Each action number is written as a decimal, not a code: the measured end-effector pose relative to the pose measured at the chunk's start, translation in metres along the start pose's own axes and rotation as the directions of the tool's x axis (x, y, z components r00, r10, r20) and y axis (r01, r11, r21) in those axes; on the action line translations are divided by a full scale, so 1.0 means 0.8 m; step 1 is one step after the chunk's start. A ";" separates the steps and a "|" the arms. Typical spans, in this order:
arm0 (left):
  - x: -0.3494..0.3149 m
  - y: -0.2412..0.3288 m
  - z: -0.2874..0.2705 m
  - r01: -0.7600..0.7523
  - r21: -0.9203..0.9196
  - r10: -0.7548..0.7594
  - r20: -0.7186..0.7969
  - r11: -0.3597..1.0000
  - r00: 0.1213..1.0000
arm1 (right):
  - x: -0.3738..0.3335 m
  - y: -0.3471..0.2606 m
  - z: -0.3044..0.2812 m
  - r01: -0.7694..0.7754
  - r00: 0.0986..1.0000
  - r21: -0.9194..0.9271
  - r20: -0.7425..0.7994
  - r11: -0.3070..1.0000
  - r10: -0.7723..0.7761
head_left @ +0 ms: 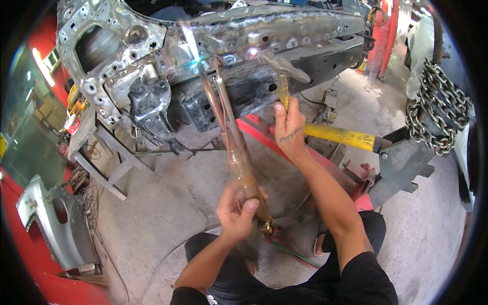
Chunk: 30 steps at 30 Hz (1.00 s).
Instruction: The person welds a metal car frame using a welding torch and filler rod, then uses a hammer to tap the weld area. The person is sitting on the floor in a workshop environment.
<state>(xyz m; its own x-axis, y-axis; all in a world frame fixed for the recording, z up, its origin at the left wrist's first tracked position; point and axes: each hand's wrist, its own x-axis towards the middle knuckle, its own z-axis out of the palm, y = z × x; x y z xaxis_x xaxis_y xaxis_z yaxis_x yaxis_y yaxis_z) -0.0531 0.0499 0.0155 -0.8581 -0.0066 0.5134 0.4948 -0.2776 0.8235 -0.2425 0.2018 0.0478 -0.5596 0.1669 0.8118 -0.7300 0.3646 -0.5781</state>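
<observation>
My left hand [236, 212] is closed round the brass body of a gas torch [240, 165]. Its copper tubes slant up and away, and a bright flame [190, 40] burns at the tip in front of the bare metal panel [218, 38] of a car body. My right hand [291, 129] grips the short yellow handle of a hammer [284, 68]. The hammer's grey head is at the panel's lower edge; whether it touches is unclear. Just above and left of the head, a small spot [253, 52] glows pinkish white. Below the panel runs a dark bumper beam [254, 84].
A yellow bar [343, 135] on a red and grey frame stands right of my forearm, with a heavy chain [439, 109] beyond. A metal stand [109, 157] is at the left, near a silver fender [58, 221]. Hoses [297, 255] cross the concrete floor by my feet.
</observation>
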 end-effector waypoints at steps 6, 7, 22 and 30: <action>-0.015 0.004 -0.005 -0.027 0.022 0.026 0.044 0.999 0.999 | 0.012 0.012 0.024 -0.013 0.996 -0.258 0.083 0.966 0.036; -0.018 0.005 -0.007 -0.021 0.023 0.020 0.041 1.000 0.999 | 0.013 0.005 0.024 -0.057 0.991 -0.212 0.108 0.976 0.082; -0.024 0.009 -0.001 -0.024 0.084 0.020 0.043 0.996 0.999 | 0.009 -0.010 0.015 -0.104 0.994 -0.043 0.033 0.994 0.105; -0.023 0.005 -0.005 -0.046 0.089 0.041 0.050 0.995 0.998 | 0.013 -0.025 0.009 -0.144 0.983 -0.076 0.101 0.987 0.151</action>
<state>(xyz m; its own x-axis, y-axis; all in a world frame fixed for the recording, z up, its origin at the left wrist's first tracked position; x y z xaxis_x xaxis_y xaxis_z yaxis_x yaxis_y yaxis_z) -0.0357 0.0451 0.0084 -0.8290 0.0302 0.5585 0.5437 -0.1901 0.8174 -0.2368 0.1895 0.0669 -0.7000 0.1269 0.7028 -0.6101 0.4054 -0.6808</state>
